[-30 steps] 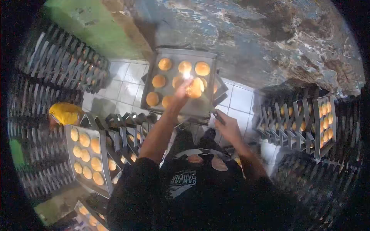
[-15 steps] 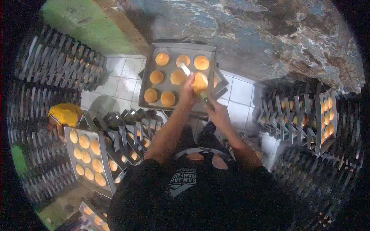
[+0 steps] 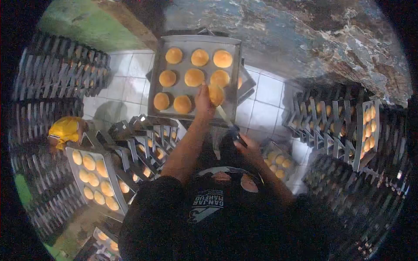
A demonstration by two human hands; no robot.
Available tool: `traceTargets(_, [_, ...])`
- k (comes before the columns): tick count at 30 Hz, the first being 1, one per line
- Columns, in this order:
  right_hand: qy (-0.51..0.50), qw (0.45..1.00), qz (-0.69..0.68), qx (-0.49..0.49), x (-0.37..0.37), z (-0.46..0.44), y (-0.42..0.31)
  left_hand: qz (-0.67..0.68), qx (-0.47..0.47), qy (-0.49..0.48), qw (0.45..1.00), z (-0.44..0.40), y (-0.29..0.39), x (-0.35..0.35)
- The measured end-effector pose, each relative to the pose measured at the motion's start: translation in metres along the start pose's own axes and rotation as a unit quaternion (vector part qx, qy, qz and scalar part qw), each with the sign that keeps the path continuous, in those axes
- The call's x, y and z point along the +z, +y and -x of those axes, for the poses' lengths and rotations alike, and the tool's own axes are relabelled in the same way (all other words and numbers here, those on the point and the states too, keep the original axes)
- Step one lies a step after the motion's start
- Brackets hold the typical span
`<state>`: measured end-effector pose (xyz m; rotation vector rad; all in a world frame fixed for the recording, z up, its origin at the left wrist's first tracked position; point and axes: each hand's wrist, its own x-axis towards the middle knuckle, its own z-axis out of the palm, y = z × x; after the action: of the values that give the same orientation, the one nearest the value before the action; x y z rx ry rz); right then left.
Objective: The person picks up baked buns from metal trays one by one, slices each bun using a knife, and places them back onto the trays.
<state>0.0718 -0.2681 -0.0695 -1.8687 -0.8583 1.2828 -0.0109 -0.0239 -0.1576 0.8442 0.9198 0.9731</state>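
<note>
A golden round bun [image 3: 216,95] is gripped in my left hand [image 3: 203,103], above the lower right part of a metal baking tray [image 3: 153,93]. Several more buns [image 3: 194,77] sit in rows on that tray. My right hand [image 3: 249,148] is closed around the dark handle of a long, straight-bladed knife [image 3: 225,115]. The blade points up and left, its tip close to the lower edge of the held bun. Whether the tip touches or enters the bun I cannot tell.
Tilted trays of buns [image 3: 93,174] stand stacked at left, with more trays [image 3: 368,130] at right. Another bun tray [image 3: 278,161] lies low beside my right arm. A person in yellow [image 3: 67,130] is at far left. A worn wall [image 3: 278,35] rises beyond the tray.
The knife has been drawn back from the bun toward me, its blade formerly reaching past my left hand. My right hand has moved down and right. The held bun has shifted left, uncovering another bun.
</note>
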Motion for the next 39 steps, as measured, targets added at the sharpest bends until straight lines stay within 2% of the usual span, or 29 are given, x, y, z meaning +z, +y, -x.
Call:
traceTargets(2, [0.057,0.994,0.097,0.002,-0.004,0.038,0.059,-0.158,0.154,-0.026,0.975,-0.009,-0.031,-0.022])
traceTargets(3, [0.048,0.994,0.095,0.037,-0.010,0.055,0.062,-0.143,-0.056,0.050,0.987,-0.017,-0.045,-0.032])
traceTargets(4, [0.038,0.992,0.093,0.071,-0.017,0.069,0.067,-0.121,-0.263,0.123,0.949,-0.022,-0.056,-0.040])
traceTargets(5, [0.036,0.992,0.095,0.075,-0.023,0.078,0.073,-0.119,-0.267,0.124,0.948,-0.028,-0.067,-0.050])
traceTargets(6, [0.032,0.989,0.098,0.107,-0.027,0.086,0.085,-0.259,-0.142,0.061,0.954,-0.033,-0.076,-0.058])
traceTargets(7, [0.029,0.985,0.101,0.138,-0.028,0.088,0.092,-0.388,-0.010,-0.006,0.922,-0.037,-0.077,-0.056])
traceTargets(8, [0.029,0.984,0.103,0.142,-0.027,0.089,0.100,-0.386,-0.014,-0.007,0.922,-0.045,-0.078,-0.050])
traceTargets(10, [0.076,0.983,-0.023,0.168,-0.018,0.087,0.109,-0.438,0.007,0.002,0.899,-0.063,-0.061,-0.024])
traceTargets(11, [0.078,0.982,-0.021,0.171,-0.014,0.086,0.119,-0.436,0.005,0.000,0.900,-0.072,-0.064,-0.014])
traceTargets(13, [0.122,0.989,0.021,0.085,-0.004,0.074,0.113,-0.319,0.051,0.016,0.946,-0.089,-0.075,0.000])
traceTargets(14, [0.123,0.990,-0.016,0.064,-0.007,0.079,0.106,-0.278,0.067,0.019,0.958,-0.096,-0.077,0.006])
traceTargets(16, [0.130,0.986,0.008,0.106,-0.006,0.078,0.118,-0.310,-0.150,-0.033,0.938,-0.111,-0.081,0.011])
traceTargets(17, [0.135,0.979,0.031,0.150,-0.006,0.078,0.125,-0.311,-0.146,-0.037,0.938,-0.115,-0.092,0.008])
traceTargets(18, [0.141,0.979,0.029,0.147,-0.007,0.074,0.111,-0.518,0.022,-0.053,0.853,-0.121,-0.129,-0.005])
traceTargets(20, [0.153,0.981,0.014,0.122,-0.008,0.061,0.123,-0.679,0.201,-0.063,0.703,-0.126,-0.142,0.004])
traceTargets(21, [0.159,0.983,-0.001,0.086,-0.006,0.048,0.152,-0.510,0.092,-0.042,0.854,-0.118,-0.132,0.015])
traceTargets(22, [0.165,0.985,-0.012,0.050,-0.005,0.036,0.185,-0.310,-0.022,-0.021,0.950,-0.109,-0.118,0.023])
traceTargets(23, [0.168,0.985,-0.019,0.024,-0.008,0.021,0.200,-0.309,-0.012,-0.024,0.951,-0.101,-0.098,0.029])
traceTargets(25, [0.182,0.983,-0.008,0.006,-0.030,0.003,0.135,-0.226,-0.081,-0.033,0.970,-0.082,-0.050,0.040])
traceTargets(26, [0.187,0.982,-0.003,-0.005,-0.040,-0.007,0.094,-0.226,-0.067,-0.034,0.971,-0.075,-0.031,0.042])
traceTargets(27, [0.191,0.981,0.002,-0.017,-0.051,-0.017,0.051,-0.160,-0.088,-0.079,0.980,-0.069,-0.012,0.042])
traceTargets(28, [0.184,0.982,-0.026,0.019,-0.057,-0.025,0.015,-0.094,-0.106,-0.123,0.982,-0.067,0.005,0.039])
traceTargets(29, [0.173,0.982,-0.055,0.055,-0.059,-0.032,-0.014,-0.097,-0.089,-0.119,0.984,-0.066,0.017,0.039])
traceTargets(30, [0.191,0.979,-0.066,0.012,-0.057,-0.035,-0.033,0.068,-0.118,-0.150,0.979,-0.064,0.025,0.042])
traceTargets(31, [0.185,0.981,-0.067,-0.003,-0.056,-0.037,-0.052,0.231,-0.142,-0.182,0.945,-0.062,0.034,0.042])
traceTargets(32, [0.171,0.981,-0.084,-0.048,-0.054,-0.037,-0.071,0.288,-0.182,-0.206,0.917,-0.060,0.045,0.037])
traceTargets(33, [0.156,0.978,-0.101,-0.091,-0.052,-0.038,-0.082,0.287,-0.167,-0.207,0.920,-0.058,0.059,0.039])
traceTargets(35, [0.144,0.979,-0.089,-0.111,-0.048,-0.042,-0.081,0.294,-0.106,-0.134,0.940,-0.048,0.079,0.047])
traceTargets(39, [0.145,0.980,-0.024,-0.133,-0.044,-0.030,-0.092,0.306,-0.105,-0.136,0.936,-0.048,0.099,0.044])
